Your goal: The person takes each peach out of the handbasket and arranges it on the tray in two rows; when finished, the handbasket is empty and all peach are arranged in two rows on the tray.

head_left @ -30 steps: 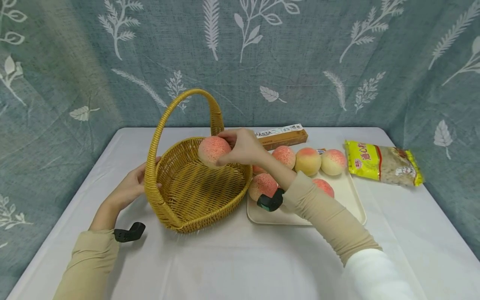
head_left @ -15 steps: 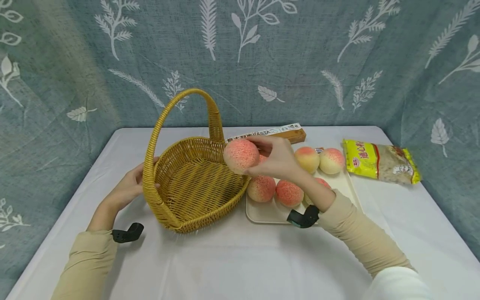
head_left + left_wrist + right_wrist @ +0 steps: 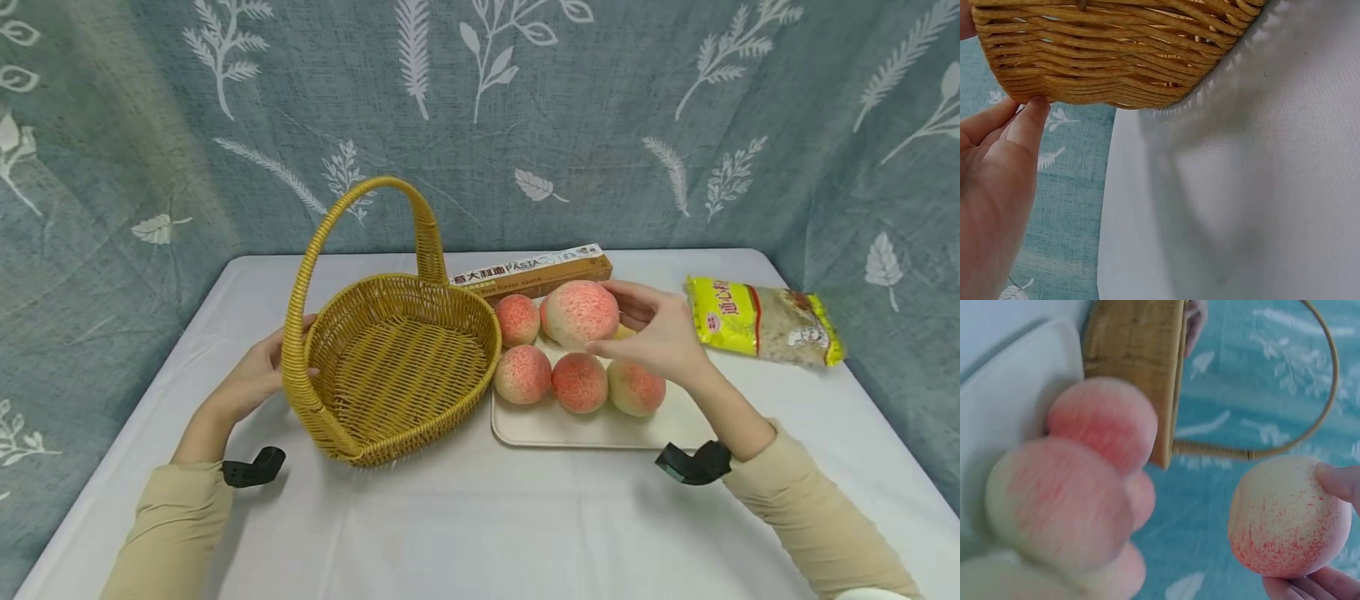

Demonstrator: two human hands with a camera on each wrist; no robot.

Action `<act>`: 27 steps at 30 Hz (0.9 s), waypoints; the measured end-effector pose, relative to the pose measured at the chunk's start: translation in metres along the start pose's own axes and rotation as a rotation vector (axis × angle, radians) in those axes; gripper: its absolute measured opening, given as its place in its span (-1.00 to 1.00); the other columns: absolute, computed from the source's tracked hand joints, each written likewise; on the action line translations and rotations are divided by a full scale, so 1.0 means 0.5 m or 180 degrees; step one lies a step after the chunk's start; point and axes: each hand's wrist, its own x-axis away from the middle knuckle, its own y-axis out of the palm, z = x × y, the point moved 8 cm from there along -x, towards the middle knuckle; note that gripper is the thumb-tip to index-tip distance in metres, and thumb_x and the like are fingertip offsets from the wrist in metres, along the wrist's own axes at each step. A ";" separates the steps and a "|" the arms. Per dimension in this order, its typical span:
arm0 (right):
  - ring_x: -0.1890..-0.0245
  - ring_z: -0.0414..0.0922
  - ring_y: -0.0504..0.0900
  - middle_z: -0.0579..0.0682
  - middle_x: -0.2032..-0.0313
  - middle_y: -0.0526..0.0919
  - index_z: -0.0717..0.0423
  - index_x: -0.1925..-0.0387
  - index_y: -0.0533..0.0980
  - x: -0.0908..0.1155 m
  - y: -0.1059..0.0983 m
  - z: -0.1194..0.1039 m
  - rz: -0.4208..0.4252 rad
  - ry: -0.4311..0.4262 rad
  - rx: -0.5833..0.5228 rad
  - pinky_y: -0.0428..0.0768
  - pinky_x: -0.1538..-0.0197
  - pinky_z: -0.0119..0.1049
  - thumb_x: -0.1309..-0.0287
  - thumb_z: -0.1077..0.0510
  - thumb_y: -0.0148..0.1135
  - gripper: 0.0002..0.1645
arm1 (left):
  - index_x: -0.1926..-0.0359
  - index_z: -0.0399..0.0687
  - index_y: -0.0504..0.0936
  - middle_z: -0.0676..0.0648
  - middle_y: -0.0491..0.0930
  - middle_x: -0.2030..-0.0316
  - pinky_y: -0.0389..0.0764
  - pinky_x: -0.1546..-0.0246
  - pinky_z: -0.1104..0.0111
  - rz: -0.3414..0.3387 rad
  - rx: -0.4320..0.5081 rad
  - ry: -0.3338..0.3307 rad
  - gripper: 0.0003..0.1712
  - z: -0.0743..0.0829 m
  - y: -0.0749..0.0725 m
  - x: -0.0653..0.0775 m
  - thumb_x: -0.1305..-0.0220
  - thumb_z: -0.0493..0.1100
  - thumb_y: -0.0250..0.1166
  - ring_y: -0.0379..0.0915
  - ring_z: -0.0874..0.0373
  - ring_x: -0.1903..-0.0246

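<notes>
A peach (image 3: 580,313), pink and speckled, hangs above the back of the cream tray (image 3: 570,431); my right hand (image 3: 663,337) grips it between thumb and fingers. Seen from the right wrist, the held peach (image 3: 1291,515) is well apart from the ones lying on the tray. To the left is a wicker basket (image 3: 375,452) with a tall arched handle, its woven bottom visible. My left hand (image 3: 251,375) holds its left rim, thumb inside, other fingers partly hidden. In the left wrist view, fingers (image 3: 1029,125) pinch the basket's edge (image 3: 1104,87).
Several peaches (image 3: 579,383) lie on the tray beside the basket, some partly behind the held one. A brown pasta box (image 3: 540,275) lies behind the tray. A yellow bag of dry food (image 3: 765,323) is at the right, near the back of the white table (image 3: 465,533).
My right hand has carried the peach rightward, from over the basket to over the tray. The left hand keeps its place on the basket, which has hardly moved.
</notes>
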 end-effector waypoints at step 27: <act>0.21 -0.54 0.50 -0.05 0.03 0.62 0.48 -0.32 0.25 0.092 -0.233 0.176 0.1083 0.0913 0.0053 0.52 0.19 -0.68 0.00 0.29 0.47 -0.10 | -0.49 -0.36 -0.06 -0.46 0.00 -0.42 0.31 0.01 0.69 0.0004 0.0017 0.0046 -0.07 -0.002 0.000 0.000 -0.20 -0.41 0.26 0.10 0.21 -0.33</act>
